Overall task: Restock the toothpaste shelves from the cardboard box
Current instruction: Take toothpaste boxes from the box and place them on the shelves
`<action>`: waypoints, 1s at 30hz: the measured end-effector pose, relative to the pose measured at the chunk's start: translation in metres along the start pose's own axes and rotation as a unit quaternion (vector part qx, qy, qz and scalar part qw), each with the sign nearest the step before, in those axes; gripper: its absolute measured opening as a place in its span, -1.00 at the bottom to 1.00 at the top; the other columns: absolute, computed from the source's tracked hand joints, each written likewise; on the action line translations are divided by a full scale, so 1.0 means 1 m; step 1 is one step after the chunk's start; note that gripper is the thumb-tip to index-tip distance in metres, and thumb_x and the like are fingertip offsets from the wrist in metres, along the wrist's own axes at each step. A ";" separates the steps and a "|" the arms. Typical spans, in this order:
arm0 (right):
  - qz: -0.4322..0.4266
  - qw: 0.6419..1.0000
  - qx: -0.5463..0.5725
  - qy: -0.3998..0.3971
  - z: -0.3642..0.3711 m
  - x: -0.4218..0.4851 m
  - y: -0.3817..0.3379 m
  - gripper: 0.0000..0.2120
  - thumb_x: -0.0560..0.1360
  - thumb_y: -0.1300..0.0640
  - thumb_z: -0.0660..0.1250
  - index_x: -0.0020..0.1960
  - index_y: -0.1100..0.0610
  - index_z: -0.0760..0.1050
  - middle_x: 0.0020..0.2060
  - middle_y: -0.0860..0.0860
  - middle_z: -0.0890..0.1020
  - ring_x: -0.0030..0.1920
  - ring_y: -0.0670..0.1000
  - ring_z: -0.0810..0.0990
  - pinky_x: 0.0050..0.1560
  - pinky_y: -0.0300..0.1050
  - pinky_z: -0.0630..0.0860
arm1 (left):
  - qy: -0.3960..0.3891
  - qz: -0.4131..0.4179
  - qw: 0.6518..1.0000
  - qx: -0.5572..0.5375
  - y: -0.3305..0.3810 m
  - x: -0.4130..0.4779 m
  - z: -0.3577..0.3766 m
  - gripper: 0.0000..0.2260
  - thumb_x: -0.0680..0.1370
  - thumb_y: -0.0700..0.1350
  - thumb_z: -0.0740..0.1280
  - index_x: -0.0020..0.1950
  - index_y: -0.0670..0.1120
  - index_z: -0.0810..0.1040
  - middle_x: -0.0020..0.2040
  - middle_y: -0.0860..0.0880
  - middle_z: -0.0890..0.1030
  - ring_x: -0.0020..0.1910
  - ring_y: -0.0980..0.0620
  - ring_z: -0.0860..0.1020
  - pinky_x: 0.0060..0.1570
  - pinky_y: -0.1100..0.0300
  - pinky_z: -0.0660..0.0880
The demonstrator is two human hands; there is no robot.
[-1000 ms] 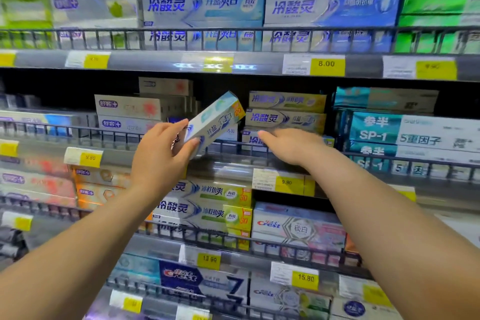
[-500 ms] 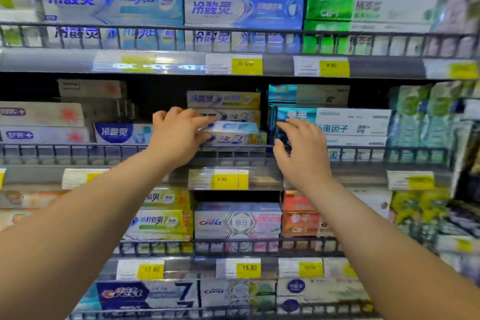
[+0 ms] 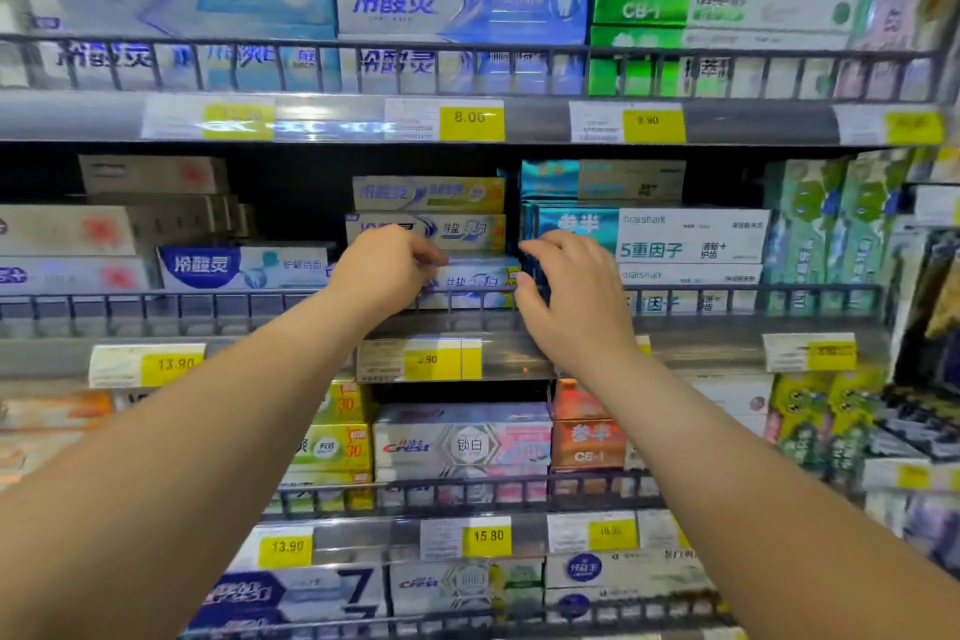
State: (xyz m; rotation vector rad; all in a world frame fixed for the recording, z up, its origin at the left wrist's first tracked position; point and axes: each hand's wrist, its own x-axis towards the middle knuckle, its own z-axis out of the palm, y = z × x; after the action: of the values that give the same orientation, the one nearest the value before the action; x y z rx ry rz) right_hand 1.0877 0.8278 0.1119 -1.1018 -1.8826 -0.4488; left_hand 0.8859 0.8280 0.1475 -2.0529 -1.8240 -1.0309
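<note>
The toothpaste box (image 3: 472, 278) you held tilted a second ago now lies flat behind the shelf rail (image 3: 208, 299) — your left hand (image 3: 382, 270) curled on its 9 o'clock end, right hand (image 3: 566, 291) half-curled at 3 o'clock, grip unclear — so it looks nearly stocked.

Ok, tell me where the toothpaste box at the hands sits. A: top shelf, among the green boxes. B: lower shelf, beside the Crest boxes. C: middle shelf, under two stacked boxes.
C: the toothpaste box lies behind the middle shelf's wire rail, below two stacked boxes, with the left hand and right hand at its ends.
</note>
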 end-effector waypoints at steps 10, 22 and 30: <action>-0.076 0.980 0.185 0.000 0.028 -0.022 -0.077 -0.72 0.49 0.09 0.21 0.12 0.16 0.55 0.04 0.04 0.60 0.11 0.08 0.50 0.16 -0.05 0.33 | 0.173 0.002 0.983 0.069 -0.046 -0.114 -0.049 -0.77 0.53 0.03 0.32 0.11 -0.03 0.63 0.06 0.00 0.64 0.10 -0.06 0.52 0.15 0.06 0.35; -0.217 0.893 0.372 -0.130 0.062 -0.162 -0.384 -0.75 0.40 0.15 0.26 0.02 0.20 0.56 -0.08 0.12 0.61 -0.03 0.19 0.54 0.02 0.04 0.41 | 0.149 -0.253 0.948 0.124 -0.179 -0.421 -0.199 -0.77 0.51 0.06 0.37 0.08 -0.02 0.64 0.02 0.00 0.64 0.05 -0.02 0.55 0.02 0.22 0.35; -0.245 0.821 0.437 -0.274 0.048 -0.278 -0.619 -0.74 0.49 0.10 0.21 0.12 0.12 0.54 0.01 0.04 0.60 0.10 0.10 0.51 0.16 0.08 0.41 | 0.126 -0.384 0.902 0.153 -0.260 -0.638 -0.331 -0.79 0.51 0.03 0.38 0.11 0.01 0.62 -0.01 0.13 0.59 -0.05 0.18 0.46 -0.03 0.29 0.33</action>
State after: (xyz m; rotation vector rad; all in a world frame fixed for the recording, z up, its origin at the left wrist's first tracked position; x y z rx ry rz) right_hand 0.6077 0.3829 -0.0721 -0.0925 -2.4673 0.5211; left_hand 0.5300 0.1897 -0.0764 -0.9519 -2.4959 -1.0038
